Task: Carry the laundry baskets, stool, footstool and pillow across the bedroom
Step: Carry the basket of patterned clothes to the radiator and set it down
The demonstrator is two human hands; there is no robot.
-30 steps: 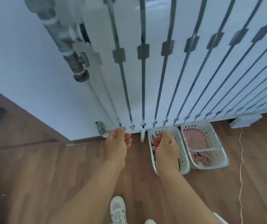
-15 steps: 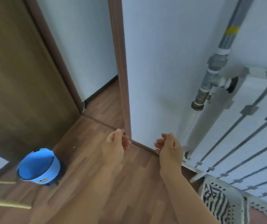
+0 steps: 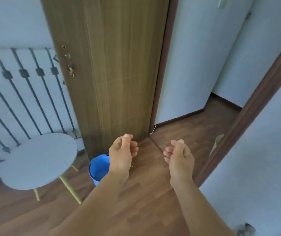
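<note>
Grey and round, the stool (image 3: 39, 160) stands on the wooden floor (image 3: 144, 201) at the lower left of the view, its flat seat level and its thin gold legs splayed beneath. It sits in front of a white radiator (image 3: 17, 99) and just beside the edge of an open wooden door (image 3: 116, 74). A blue bucket (image 3: 99, 167) stands between the stool and the door's foot, partly hidden behind the left wrist.

Both hands are raised in front of the body, empty, with the fingers loosely curled toward the palms and nothing pinched between them. The left hand (image 3: 121, 154) hovers nearer the stool; the right hand (image 3: 178, 157) hangs well apart from it, on the side toward the doorway.

The stool lies to the left of both hands and lower, so the coming reach probably calls for a turn leftward and a bend down. The left hand would likely meet the seat's near rim first, with the right crossing over to take the far side. Because the seat is round, it has no long axis to line up with; a grip on opposite edges looks sensible. The bucket stands close enough that a careless swing could knock it.
</note>
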